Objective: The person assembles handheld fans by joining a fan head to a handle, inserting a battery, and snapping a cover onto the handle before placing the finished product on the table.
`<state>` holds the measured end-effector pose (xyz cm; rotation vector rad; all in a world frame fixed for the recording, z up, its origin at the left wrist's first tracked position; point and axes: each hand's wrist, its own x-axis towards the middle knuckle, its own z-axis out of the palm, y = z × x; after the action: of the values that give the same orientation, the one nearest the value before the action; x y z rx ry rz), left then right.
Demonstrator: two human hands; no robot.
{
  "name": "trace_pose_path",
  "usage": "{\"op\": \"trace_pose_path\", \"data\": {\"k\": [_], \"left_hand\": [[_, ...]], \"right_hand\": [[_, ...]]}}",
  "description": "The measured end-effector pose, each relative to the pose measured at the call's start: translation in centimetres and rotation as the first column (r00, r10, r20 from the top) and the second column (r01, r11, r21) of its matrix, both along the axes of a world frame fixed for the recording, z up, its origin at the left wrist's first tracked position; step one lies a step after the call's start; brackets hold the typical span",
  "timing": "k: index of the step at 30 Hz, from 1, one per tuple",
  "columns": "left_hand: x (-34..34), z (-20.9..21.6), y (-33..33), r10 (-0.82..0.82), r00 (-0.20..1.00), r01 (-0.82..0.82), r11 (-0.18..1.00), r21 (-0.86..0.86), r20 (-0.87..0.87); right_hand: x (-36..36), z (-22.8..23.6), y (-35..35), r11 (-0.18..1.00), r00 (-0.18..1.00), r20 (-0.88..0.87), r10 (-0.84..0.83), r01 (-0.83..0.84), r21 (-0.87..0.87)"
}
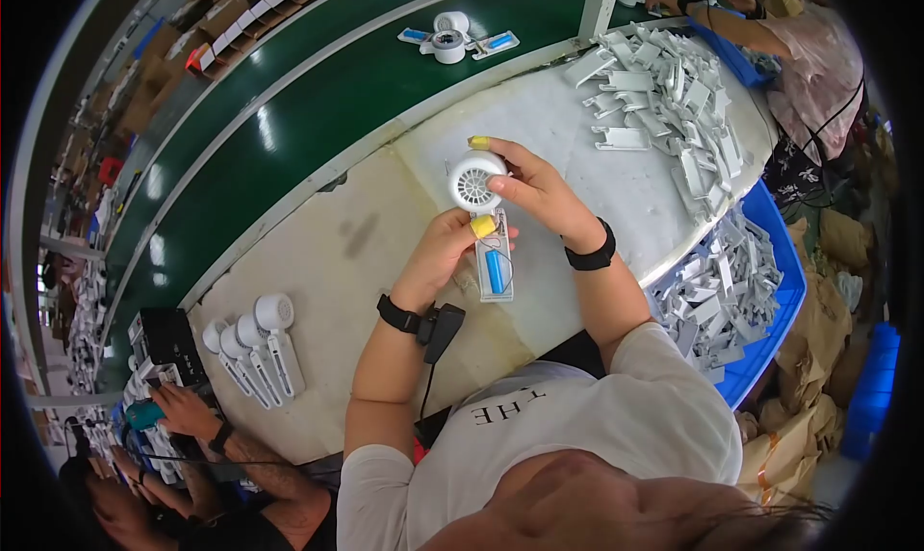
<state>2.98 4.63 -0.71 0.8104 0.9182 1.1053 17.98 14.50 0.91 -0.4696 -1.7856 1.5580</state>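
Stained pale table (318, 272) | glossy green surface (332, 123) behind | heaped blue bin (792, 286) rightward | left hand (450, 246) pinching open handle (495, 274), right hand (531, 187) gripping white fan head (473, 184)

This is a factory assembly workshop: a green conveyor belt (346, 118) runs along a counter (308, 253) heaped with white plastic casings (664, 99), a blue crate (795, 291) holds more, and a co-worker (274, 474) nearby grips a teal power tool (144, 413).

On my white shirt (597, 426), lower middle of the frame, I wear dark capital letters (497, 409), upside down here. Any print on the cartons (223, 14), upper left, is too small for me to read.
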Motion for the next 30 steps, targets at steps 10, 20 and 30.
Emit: {"op": "trace_pose_path", "data": {"k": [10, 20, 30], "left_hand": [[0.4, 0.2, 0.4, 0.061, 0.974, -0.039, 0.994, 0.106, -0.218], [0.0, 0.1, 0.6, 0.454, 0.889, -0.457, 0.865, 0.205, 0.062], [-0.4, -0.1, -0.1, 0.441, 0.888, -0.370, 0.855, 0.363, -0.135]], "right_hand": [[0.6, 0.8, 0.4, 0.993, 0.997, 0.039, 0.073, -0.076, 0.089], [-0.2, -0.2, -0.9, 0.972, 0.999, -0.025, -0.048, 0.053, 0.231], [-0.9, -0.4, -0.8, 0.998, 0.999, -0.026, -0.034, 0.035, 0.056]]}}
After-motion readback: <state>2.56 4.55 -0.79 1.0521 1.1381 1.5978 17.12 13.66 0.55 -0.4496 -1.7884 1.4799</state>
